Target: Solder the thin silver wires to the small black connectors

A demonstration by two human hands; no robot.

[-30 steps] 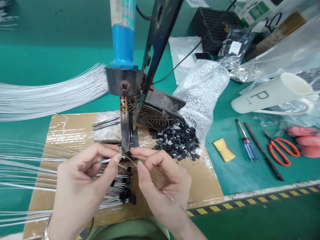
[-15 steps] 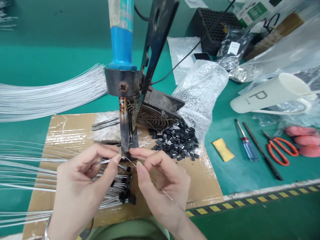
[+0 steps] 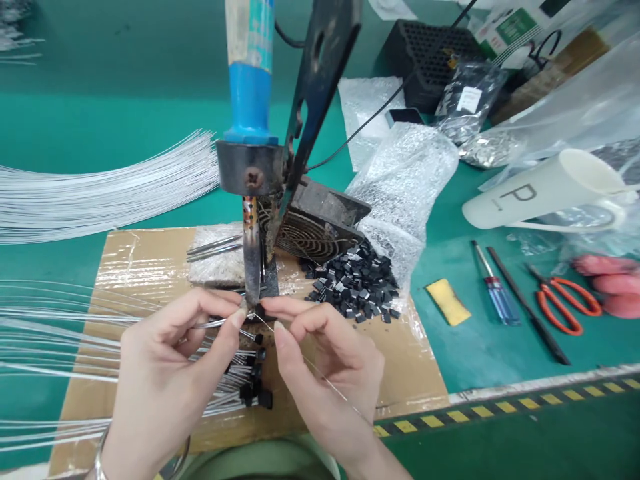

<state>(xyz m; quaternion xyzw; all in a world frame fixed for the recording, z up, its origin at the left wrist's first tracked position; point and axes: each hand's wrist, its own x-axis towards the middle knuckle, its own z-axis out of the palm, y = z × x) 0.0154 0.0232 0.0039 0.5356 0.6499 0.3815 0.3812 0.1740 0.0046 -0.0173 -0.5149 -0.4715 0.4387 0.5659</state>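
A soldering iron (image 3: 251, 100) with a blue collar is clamped upright, its tip pointing down between my hands. My left hand (image 3: 173, 373) pinches a white wire (image 3: 214, 324) between thumb and forefinger, right at the tip. My right hand (image 3: 333, 363) is closed, with thin solder wire (image 3: 333, 387) running past its thumb up to the tip. Its forefinger reaches a small black connector (image 3: 258, 311) under the iron; whether it presses on it I cannot tell. The exact joint is hidden by fingertips. Below lie finished-looking wires with black connectors (image 3: 255, 393) on their ends.
Loose black connectors (image 3: 355, 283) are heaped on the cardboard (image 3: 405, 373), beside a small fan (image 3: 320, 233). A bundle of white wires (image 3: 110, 193) lies left. Rightward are a yellow sponge (image 3: 448, 302), a screwdriver (image 3: 500, 297), orange-handled pliers (image 3: 565, 303) and a white mug (image 3: 540, 193).
The whole view has shifted slightly, so everything sits a little further right. Both hands keep the same grip at the iron's tip.
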